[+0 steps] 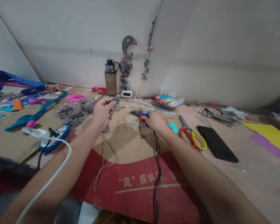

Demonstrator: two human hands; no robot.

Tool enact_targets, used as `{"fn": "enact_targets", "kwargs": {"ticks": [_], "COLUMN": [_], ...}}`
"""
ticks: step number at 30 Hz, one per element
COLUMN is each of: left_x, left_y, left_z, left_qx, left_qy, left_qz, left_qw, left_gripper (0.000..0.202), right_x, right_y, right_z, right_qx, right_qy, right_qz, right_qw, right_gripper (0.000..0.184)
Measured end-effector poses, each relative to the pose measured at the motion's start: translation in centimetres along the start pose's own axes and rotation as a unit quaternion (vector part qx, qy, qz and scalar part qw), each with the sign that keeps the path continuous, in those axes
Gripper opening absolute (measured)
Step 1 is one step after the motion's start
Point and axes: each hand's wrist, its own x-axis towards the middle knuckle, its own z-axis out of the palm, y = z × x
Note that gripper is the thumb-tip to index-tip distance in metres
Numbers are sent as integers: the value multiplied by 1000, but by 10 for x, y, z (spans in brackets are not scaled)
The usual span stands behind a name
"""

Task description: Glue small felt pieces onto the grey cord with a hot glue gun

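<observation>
My left hand [103,112] pinches a small grey felt piece [117,104] between thumb and fingertips. Grey yarn [102,168] trails below it onto the red-and-tan board [130,152]. My right hand [156,120] is wrapped round a blue glue gun [140,113] with an orange trigger, its nozzle pointing left toward the felt piece. From its handle a black cord [157,168] runs down over the board's front edge. Left of my left hand lies a heap of grey felt pieces with pink dots [70,112]. Dried glue marks the board beneath the nozzle.
Scissors [192,137] and a black phone [217,143] lie on the right. A water bottle [111,79] and small clock [127,93] stand by the wall, where grey felt garlands [126,67] hang. At left are a blue power strip [56,138], white cable [68,149] and felt scraps.
</observation>
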Motion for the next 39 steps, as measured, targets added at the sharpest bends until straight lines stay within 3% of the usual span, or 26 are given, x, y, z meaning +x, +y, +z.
{"fn": "enact_targets", "kwargs": {"ticks": [2,5,8,10,12,14,16,19,21,24,26,29,32,34,39], "left_x": [-1,-6,-11,-13,-12,-10,-7,-6,-6,-8,-10,-14,-15,-14,-9], "left_y": [-2,-3,0,2,2,1,-1,-3,-4,-4,-2,2,4,2,-6], "left_z": [2,4,5,5,5,4,3,2,2,3,4,5,5,4,4], "left_qx": [32,90,138,156,157,144,124,82,59,50,81,164,213,218,144], "left_qy": [-2,-15,-32,-25,-10,-1,-1,-13,-32,-51,-48,-36,-19,-17,-34], "left_qz": [37,92,116,122,122,112,95,54,25,15,39,93,130,125,45], "left_qw": [999,992,983,980,980,983,988,995,997,997,995,981,968,968,988], "left_gripper": [13,13,10,9,9,10,12,16,19,18,13,9,9,9,17], "right_x": [-4,-8,-6,-3,0,2,3,2,2,2,1,-1,-2,-1,1], "right_y": [-17,-54,-86,-99,-105,-106,-105,-101,-100,-98,-97,-97,-96,-95,-91], "right_z": [-2,3,17,28,37,42,43,38,34,32,34,40,44,44,36], "right_qx": [-10,178,419,500,530,520,475,367,313,303,346,445,504,482,312], "right_qy": [73,10,-68,-112,-119,-101,-75,-39,-27,-16,-18,-66,-121,-112,-17], "right_qz": [-1,-22,37,63,87,101,90,16,-33,-37,-9,32,56,59,-13], "right_qw": [997,984,905,856,835,842,872,929,949,952,938,892,853,867,950], "right_gripper": [23,20,34,41,39,30,19,7,8,18,32,40,32,23,6]}}
